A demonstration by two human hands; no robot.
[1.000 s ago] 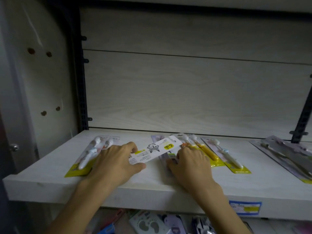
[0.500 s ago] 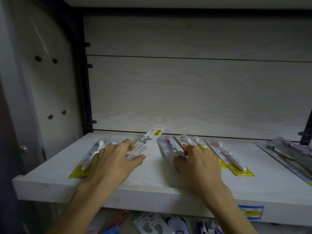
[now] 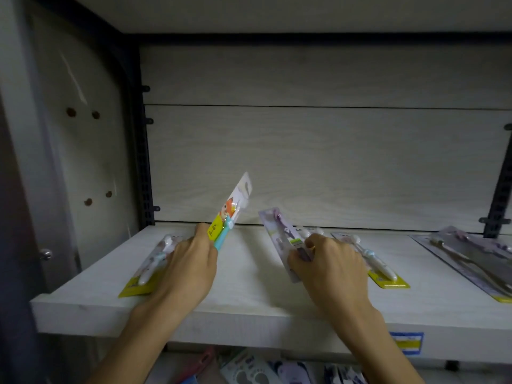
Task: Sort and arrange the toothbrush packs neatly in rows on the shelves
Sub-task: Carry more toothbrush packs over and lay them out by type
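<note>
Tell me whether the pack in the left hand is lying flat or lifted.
Lifted. The left hand grips the fox-print pack by its lower end, its top tilted up clear of the shelf.

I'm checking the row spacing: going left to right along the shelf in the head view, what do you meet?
Flat yellow-based toothbrush pack → left hand gripping a tilted fox-print pack → right hand holding a purple pack → yellow-based pack → large purple pack.

We see a dim, grey-toned shelf bay, soft light reaching in from our front, deep shadow in the left corner and under the top board, slight motion blur on the raised toothbrush pack [image 3: 232,210], wide-angle bending along the left edge, mild softness throughout.
</note>
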